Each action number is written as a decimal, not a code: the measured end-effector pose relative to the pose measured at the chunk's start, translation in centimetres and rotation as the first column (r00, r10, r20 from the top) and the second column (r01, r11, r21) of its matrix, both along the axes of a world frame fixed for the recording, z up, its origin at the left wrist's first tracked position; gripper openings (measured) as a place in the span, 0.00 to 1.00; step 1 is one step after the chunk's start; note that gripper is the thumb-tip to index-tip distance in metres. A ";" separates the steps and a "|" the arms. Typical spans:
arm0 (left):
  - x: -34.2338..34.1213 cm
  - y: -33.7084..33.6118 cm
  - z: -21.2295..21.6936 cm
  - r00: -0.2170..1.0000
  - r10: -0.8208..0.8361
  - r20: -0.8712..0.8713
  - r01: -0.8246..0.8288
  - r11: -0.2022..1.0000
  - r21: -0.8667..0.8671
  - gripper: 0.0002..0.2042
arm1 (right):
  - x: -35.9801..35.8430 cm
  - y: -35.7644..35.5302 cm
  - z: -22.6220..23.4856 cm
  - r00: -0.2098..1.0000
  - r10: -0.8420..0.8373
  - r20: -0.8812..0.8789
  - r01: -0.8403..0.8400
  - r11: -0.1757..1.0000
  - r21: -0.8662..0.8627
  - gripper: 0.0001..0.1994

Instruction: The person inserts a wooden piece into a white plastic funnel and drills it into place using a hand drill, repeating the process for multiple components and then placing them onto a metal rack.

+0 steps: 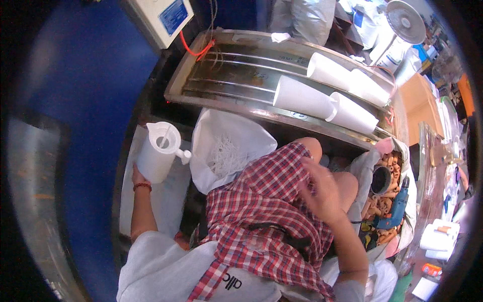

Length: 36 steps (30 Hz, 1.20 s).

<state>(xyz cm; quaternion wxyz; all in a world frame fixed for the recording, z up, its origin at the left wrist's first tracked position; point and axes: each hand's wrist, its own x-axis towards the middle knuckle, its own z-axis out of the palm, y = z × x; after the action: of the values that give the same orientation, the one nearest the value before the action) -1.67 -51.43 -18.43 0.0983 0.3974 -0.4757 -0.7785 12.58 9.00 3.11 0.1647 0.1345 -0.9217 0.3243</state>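
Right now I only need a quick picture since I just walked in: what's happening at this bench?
A seated person's left hand grips a white plastic jug standing on the white surface beside a white bag of thin white sticks. Their right hand rests open on the red plaid cloth over their lap. White foam cups lie stacked on the steel machine ahead.

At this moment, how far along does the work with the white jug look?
Done: the white jug stands upright with a stirrer inside. In hand: the left hand rests against the jug's base; the right hand hovers open over the checked cloth. Left: the foam cups lie stacked on the steel counter, untouched.
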 end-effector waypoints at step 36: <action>-0.7 24.5 -0.3 0.627 -0.774 0.086 0.710 0.613 0.346 0.38 | -2.2 -12.7 -2.8 0.929 0.369 -0.009 -0.353 0.896 0.270 0.29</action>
<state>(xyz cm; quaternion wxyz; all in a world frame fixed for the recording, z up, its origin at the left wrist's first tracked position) -2.33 -26.91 -18.71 -0.3469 0.2586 -0.4907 -0.7563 10.40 -3.74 0.30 0.1100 0.3337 -0.9101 0.2195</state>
